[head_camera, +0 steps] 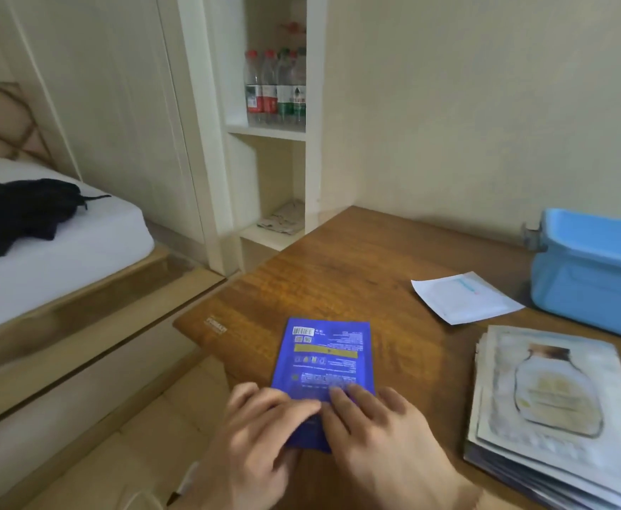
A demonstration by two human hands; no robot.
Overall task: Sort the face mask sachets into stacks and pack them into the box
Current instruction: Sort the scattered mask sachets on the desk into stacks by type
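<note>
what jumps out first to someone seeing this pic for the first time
The bright blue sachet near the front edge of the wooden table draws the eye first, with the left hand and right hand both pressing on its near end. Next come the stack of pale sachets at the right and the light blue box behind it.

Nothing here can truly be read. The flat blue foil sachet (323,358) on the wooden table (338,274) shows a barcode, two small code squares, a yellow band and lines of print, all too blurred to make out. A small pale stamp near the table's left edge is illegible. The clear plastic bottles (276,90) on the shelf carry red and green labels, unreadable.
</note>
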